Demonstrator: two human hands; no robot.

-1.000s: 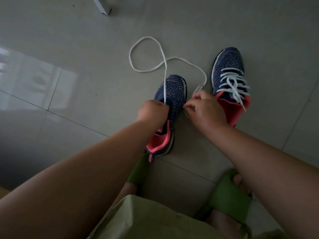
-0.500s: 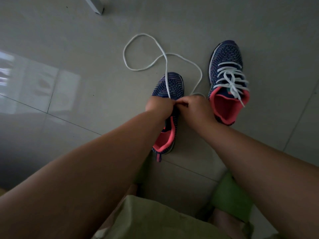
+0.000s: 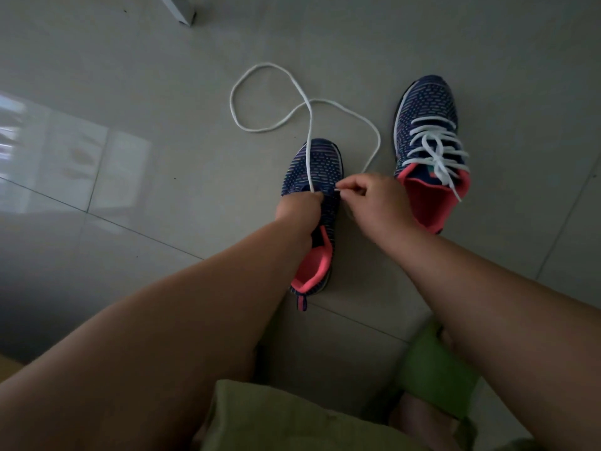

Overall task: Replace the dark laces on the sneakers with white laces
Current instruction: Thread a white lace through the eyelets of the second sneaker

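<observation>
Head view: left hand (image 3: 300, 206) curls over the near sneaker (image 3: 317, 177), steadying it on the floor (image 3: 130, 76). Right hand (image 3: 374, 203) pinches the white lace (image 3: 305, 102) tip beside an eyelet, probably to thread it. Slack loops ahead. 2nd sneaker (image 3: 426, 125) already laced white.

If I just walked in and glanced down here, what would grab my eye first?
Probably the long white lace looping across the grey floor beyond the middle sneaker. The left hand rests on that sneaker while the right hand pinches the lace's end. Farther right, the other sneaker is already laced white.
</observation>
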